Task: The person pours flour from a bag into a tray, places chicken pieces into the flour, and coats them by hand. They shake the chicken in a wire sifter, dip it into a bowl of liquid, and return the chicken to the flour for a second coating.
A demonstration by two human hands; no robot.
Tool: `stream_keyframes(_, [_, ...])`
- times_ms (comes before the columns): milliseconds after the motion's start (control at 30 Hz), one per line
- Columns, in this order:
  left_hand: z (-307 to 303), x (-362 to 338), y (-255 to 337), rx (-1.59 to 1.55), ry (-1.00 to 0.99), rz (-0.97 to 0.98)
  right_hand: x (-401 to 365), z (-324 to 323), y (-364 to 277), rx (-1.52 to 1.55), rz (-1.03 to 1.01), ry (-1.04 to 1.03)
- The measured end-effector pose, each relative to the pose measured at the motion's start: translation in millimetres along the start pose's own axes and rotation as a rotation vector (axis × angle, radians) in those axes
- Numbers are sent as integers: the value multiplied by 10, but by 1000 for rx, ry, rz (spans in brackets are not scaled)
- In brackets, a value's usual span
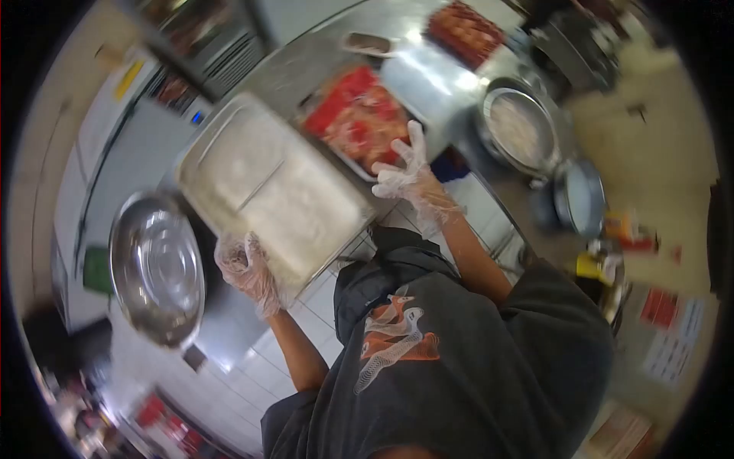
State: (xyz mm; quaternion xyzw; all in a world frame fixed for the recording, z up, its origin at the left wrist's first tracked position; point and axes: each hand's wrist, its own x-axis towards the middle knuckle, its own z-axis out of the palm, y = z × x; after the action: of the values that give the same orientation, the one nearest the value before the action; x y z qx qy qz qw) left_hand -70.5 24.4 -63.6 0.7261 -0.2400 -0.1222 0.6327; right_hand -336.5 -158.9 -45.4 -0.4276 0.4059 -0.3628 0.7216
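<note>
A large rectangular tray holds a pale, flour-like layer, with thin tongs lying across it. My left hand, in a clear plastic glove, is at the tray's near left edge, its fingers bent and close together; what they hold, if anything, is hidden. My right hand, gloved too, hovers past the tray's right corner with its fingers spread and nothing in them. Just beyond it sits a tray of raw meat pieces on red plastic.
An empty steel bowl stands at the left. To the right are a round pan with pale contents and another round container. A red crate is at the back of the steel table.
</note>
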Motion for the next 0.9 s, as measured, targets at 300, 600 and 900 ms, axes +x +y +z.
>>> stream_keyframes(300, [2062, -684, 823, -209, -724, 135, -456, -2261, -261, 55, -137, 656])
stream_keyframes(600, [5486, -2179, 723, 362, -1339, 611, 663, -5248, 269, -1386, -167, 454])
stream_keyframes(900, [7766, -2385, -347, 754, -1595, 841, 646, -5495, -246, -1328, -402, 381])
